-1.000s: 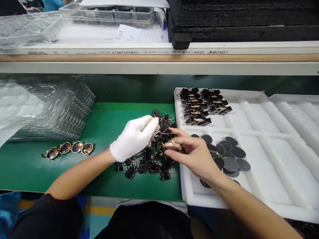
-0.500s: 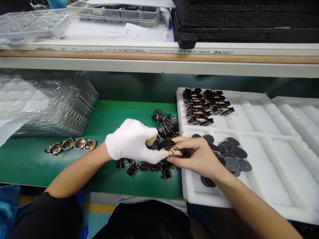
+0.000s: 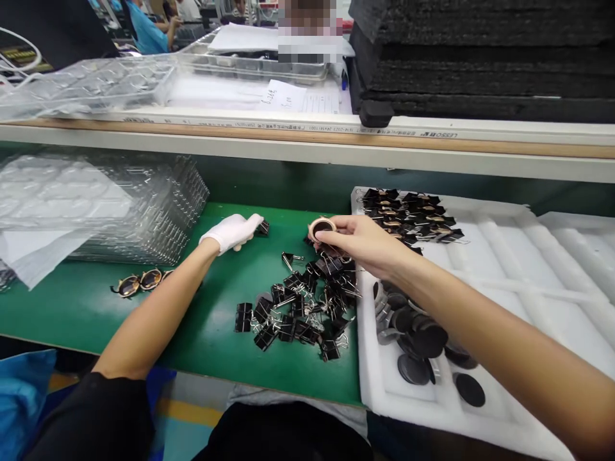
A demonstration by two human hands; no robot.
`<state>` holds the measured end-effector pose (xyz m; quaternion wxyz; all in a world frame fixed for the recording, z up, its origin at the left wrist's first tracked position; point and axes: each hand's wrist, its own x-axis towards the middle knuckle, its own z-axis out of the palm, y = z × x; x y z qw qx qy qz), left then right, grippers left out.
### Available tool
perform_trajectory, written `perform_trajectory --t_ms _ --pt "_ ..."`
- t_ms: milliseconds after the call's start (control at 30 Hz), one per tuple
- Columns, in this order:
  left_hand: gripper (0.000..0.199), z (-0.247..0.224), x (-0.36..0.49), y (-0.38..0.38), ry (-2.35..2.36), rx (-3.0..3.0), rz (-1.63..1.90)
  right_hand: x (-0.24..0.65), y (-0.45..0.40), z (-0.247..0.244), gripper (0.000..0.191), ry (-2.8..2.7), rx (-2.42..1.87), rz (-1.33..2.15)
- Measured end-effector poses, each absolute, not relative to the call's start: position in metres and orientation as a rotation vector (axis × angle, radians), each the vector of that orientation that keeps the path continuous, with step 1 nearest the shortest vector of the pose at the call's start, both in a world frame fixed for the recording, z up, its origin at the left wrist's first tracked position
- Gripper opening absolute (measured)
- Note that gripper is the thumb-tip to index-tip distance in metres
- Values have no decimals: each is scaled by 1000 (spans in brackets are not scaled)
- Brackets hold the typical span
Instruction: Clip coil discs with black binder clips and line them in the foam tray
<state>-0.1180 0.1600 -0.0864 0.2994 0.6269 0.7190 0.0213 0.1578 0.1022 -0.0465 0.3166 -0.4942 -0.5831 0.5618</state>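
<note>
My left hand [image 3: 233,233], in a white glove, is closed at the far part of the green table, with a black binder clip [image 3: 263,227] at its fingertips. My bare right hand [image 3: 362,242] pinches a round gold-rimmed sunglasses piece [image 3: 314,225] with a dark middle, held above the table near the white foam tray [image 3: 368,384]. Below it lies a loose heap of black binder clips [image 3: 293,314] with wire handles. Gold-rimmed sunglasses [image 3: 150,279] rest at the left, partly hidden by my left forearm.
Rows of clipped gold pieces [image 3: 427,211] fill the tray's far left part; loose dark discs [image 3: 423,336] lie nearer. Stacked clear plastic trays [image 3: 158,211] stand at the left. A shelf edge [image 3: 307,150] crosses above, bearing black foam sheets [image 3: 480,64]. A person in blue [image 3: 147,29] is beyond.
My hands, together over the clips before, are now apart. The left has moved left and away, the right upward with the gold-rimmed piece. The view has tilted up; discs in the tray have shifted.
</note>
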Motion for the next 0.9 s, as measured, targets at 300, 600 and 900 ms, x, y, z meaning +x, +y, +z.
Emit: perform_trajectory --t_ms 300,600,900 --pt "93 -76 -117 186 2285 1924 115 124 183 -73 13 -2432 -1326 913" --pt "74 -120 -82 226 2386 1839 286 117 209 -99 33 -2518 -1383 915" --pt "53 -130 -89 214 2415 1918 270 117 215 -102 37 -2615 -1287 955"
